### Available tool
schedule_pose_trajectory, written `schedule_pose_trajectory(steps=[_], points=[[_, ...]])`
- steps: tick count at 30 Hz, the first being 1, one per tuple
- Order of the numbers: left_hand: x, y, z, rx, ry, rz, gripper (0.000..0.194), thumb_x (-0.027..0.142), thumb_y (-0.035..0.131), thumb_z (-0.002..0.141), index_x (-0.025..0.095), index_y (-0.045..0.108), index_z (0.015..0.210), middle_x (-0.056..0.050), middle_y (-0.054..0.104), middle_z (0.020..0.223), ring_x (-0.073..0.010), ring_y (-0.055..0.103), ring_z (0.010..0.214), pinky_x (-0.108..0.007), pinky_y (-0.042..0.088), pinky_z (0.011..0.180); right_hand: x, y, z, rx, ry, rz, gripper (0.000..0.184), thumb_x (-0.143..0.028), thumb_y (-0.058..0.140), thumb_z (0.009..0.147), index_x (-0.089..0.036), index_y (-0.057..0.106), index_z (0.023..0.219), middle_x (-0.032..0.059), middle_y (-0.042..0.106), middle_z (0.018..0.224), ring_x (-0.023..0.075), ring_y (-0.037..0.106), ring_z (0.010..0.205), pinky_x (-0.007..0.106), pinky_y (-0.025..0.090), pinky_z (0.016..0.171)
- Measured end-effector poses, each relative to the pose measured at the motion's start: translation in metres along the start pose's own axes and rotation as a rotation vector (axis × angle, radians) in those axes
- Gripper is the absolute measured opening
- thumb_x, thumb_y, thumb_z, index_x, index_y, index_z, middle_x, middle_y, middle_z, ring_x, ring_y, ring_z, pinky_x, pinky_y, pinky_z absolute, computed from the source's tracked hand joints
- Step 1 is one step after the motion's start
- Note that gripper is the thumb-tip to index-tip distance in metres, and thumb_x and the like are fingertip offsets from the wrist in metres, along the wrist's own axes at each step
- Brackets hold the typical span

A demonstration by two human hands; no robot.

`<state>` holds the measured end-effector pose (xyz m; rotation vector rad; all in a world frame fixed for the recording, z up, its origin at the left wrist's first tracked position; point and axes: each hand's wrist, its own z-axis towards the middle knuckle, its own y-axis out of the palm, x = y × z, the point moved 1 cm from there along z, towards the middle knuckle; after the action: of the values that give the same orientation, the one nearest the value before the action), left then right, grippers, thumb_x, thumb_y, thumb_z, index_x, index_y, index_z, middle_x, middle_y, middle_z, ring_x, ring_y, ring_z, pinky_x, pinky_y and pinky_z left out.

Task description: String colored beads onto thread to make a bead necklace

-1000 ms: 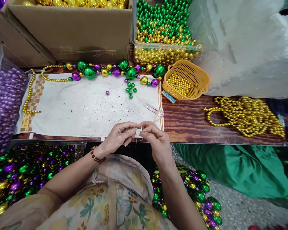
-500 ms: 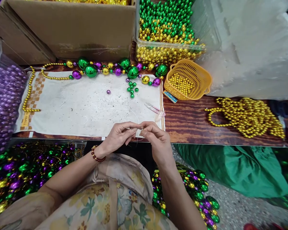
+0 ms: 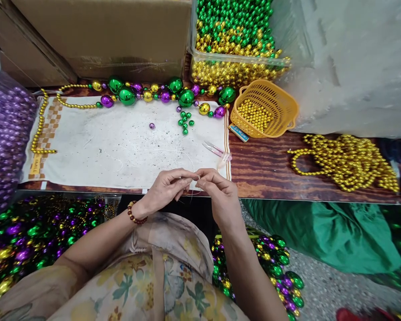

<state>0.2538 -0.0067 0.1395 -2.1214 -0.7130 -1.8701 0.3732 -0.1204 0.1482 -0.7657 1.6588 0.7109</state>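
Barely any change from a second ago: view slides a bit, table point(image 3: 287, 169) and white cloth point(image 3: 120, 147) same. My left hand point(image 3: 165, 189) and right hand point(image 3: 220, 196) stay together at the cloth's near edge, fingertips pinched on thin thread point(image 3: 191, 180). Pink snips point(image 3: 215, 150) untouched on the cloth's right end. Threading work likely unfinished.
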Motion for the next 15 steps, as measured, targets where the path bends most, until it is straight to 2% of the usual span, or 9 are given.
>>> schedule_pose_trajectory(steps=[10, 12, 15], points=[[-0.0010, -0.0015, 0.0001, -0.035, 0.034, 0.020, 0.026, 0.034, 0.059, 0.094, 0.015, 0.074, 0.104, 0.001, 0.056, 0.072, -0.0032, 0.045, 0.046, -0.018, 0.034, 0.044, 0.0073, -0.0020, 0.0007, -0.011, 0.033, 0.061, 0.014, -0.028, 0.069, 0.083, -0.023, 0.070, 0.069, 0.0011, 0.065, 0.093, 0.0180, 0.057, 0.088, 0.030, 0.043, 0.084], [0.0009, -0.0034, 0.0009, -0.042, 0.082, 0.090, 0.025, 0.030, 0.057, 0.096, 0.016, 0.074, 0.105, 0.000, 0.058, 0.075, -0.0038, 0.046, 0.048, -0.019, 0.036, 0.046, 0.0077, -0.0028, 0.0011, -0.008, 0.055, 0.070, 0.014, -0.031, 0.071, 0.082, -0.023, 0.071, 0.071, 0.0014, 0.065, 0.092, 0.0179, 0.057, 0.087, 0.030, 0.043, 0.083], [0.0044, -0.0087, 0.0031, -0.060, 0.228, 0.309, 0.024, 0.024, 0.054, 0.097, 0.017, 0.075, 0.103, -0.002, 0.061, 0.076, -0.0079, 0.052, 0.059, -0.021, 0.041, 0.057, 0.0069, -0.0053, 0.0031, -0.028, 0.090, 0.099, 0.014, -0.034, 0.075, 0.079, -0.023, 0.072, 0.072, 0.0015, 0.066, 0.091, 0.0177, 0.056, 0.086, 0.030, 0.044, 0.082]])
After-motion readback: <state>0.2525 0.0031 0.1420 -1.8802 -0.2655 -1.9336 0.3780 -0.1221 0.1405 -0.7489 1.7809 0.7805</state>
